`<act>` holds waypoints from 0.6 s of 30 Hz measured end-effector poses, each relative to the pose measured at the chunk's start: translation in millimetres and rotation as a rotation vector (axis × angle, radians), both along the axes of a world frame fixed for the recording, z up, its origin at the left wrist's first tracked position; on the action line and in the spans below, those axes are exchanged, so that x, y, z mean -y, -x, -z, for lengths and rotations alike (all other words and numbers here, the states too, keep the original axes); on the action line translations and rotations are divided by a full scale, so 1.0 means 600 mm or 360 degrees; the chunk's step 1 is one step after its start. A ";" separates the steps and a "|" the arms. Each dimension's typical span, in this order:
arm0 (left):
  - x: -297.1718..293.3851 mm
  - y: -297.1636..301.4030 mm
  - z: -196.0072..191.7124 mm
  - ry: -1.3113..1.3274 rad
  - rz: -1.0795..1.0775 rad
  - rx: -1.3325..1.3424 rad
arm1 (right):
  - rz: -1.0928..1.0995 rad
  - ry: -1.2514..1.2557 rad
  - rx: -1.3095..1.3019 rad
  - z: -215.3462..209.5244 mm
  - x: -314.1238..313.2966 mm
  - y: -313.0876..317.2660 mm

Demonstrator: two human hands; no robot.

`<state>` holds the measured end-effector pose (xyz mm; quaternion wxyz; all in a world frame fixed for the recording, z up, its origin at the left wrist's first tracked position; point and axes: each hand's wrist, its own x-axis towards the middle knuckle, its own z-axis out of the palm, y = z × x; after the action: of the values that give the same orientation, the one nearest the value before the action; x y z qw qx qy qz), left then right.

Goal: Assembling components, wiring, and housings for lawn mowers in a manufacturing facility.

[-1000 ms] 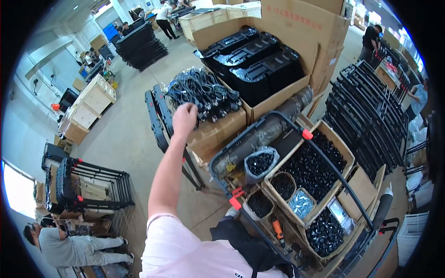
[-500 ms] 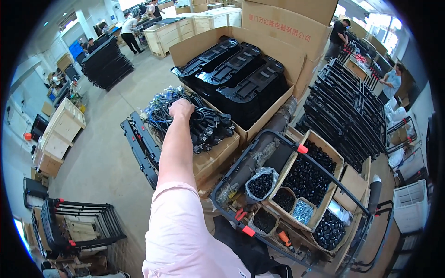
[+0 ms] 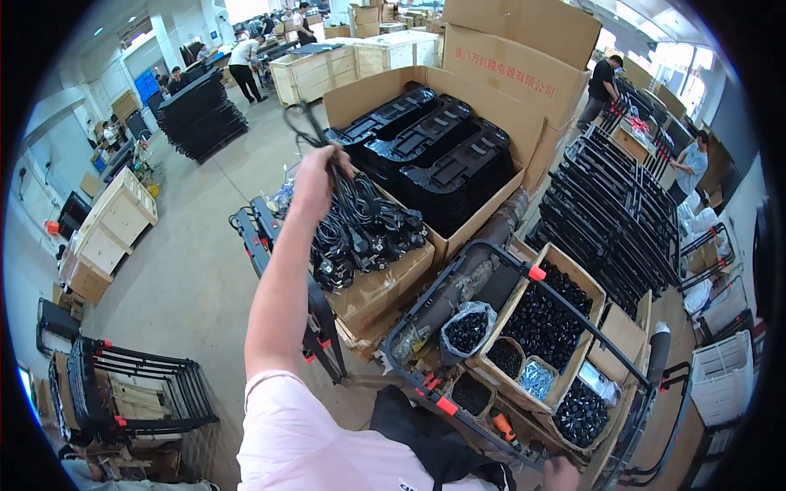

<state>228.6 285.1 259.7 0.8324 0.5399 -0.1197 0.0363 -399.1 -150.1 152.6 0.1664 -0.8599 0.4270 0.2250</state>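
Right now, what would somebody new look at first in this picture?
Probably the left hand, raised mid-picture and gripping a black cord pulled up from the tangled heap of cords on a cardboard box. Behind it sits a big open carton of black plastic parts.

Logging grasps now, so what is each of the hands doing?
Left hand: closed on a black power cord, lifted above the pile of cords.
Right hand: only partly in view at the lower edge; cannot be told.

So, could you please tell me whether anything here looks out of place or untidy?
Nothing looks damaged or spilled. The black power cords lie in a loose tangle on their carton, and the left hand holds one cord raised above it.
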 end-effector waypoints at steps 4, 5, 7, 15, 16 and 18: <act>0.061 0.152 -0.021 -0.0401 0.0214 0.0230 | -0.0488 0.0087 0.0824 0.013 -0.006 -0.113; 0.079 0.173 -0.018 -0.0473 0.0287 0.0265 | -0.0472 0.0063 0.0920 -0.014 -0.029 -0.156; 0.061 0.170 0.002 -0.0497 0.0357 0.0028 | -0.0607 -0.0032 0.1039 -0.060 -0.071 -0.210; 0.165 0.350 -0.032 -0.1187 0.0445 0.0577 | -0.0863 -0.0445 0.1456 -0.078 -0.071 -0.280; 0.184 0.376 -0.026 -0.1122 0.0507 0.0816 | -0.0620 -0.0765 0.1452 -0.082 -0.065 -0.300; 0.216 0.430 -0.001 -0.0959 0.0979 0.0487 | -0.0295 -0.1268 0.1579 -0.114 -0.058 -0.338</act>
<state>-29.3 155.6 260.4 0.5830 0.6858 -0.4013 -0.1695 -196.2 -115.4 220.9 0.6306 -0.7674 0.1070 -0.0446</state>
